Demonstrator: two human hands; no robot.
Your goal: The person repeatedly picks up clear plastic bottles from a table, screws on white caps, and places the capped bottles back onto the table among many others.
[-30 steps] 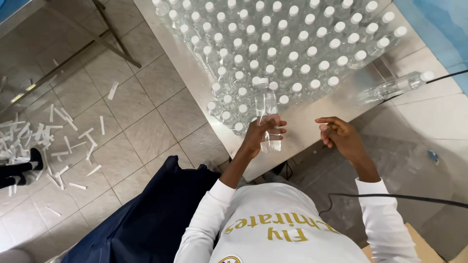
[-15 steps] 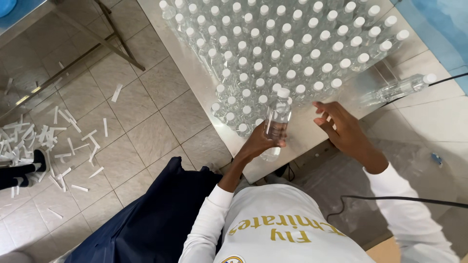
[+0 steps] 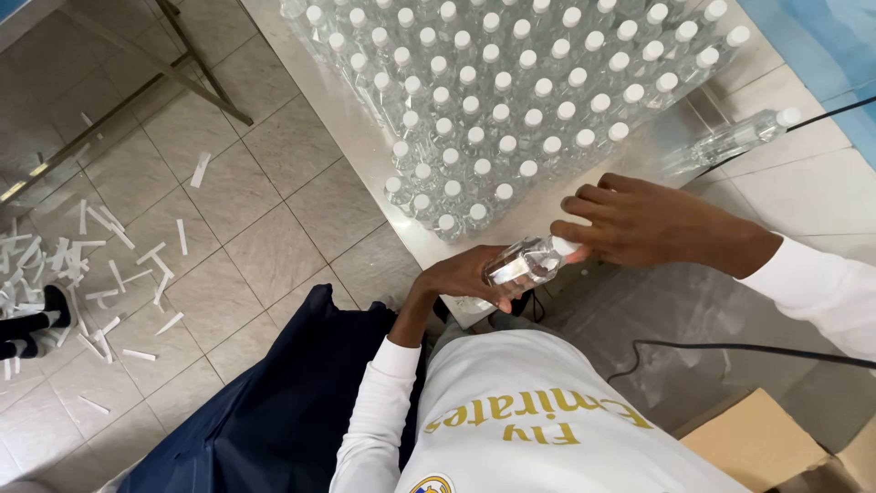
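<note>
A clear plastic bottle (image 3: 524,264) with a white cap lies tilted across my left hand (image 3: 470,277), which grips its body. My right hand (image 3: 639,222) reaches in from the right, its fingertips at the bottle's capped end. Both hands hover over the near edge of a metal table (image 3: 365,146). Just beyond them stand several rows of identical clear white-capped bottles (image 3: 511,100), packed upright on the table.
One bottle (image 3: 730,141) lies on its side at the table's right. A black cable (image 3: 730,347) runs across the floor on the right, near a cardboard box (image 3: 757,443). White paper strips (image 3: 100,265) litter the tiled floor at left, beside another person's foot (image 3: 32,324).
The bottle was held upright in my left hand; it has tipped onto its side, lower and nearer to me. My right hand has moved left onto its cap end.
</note>
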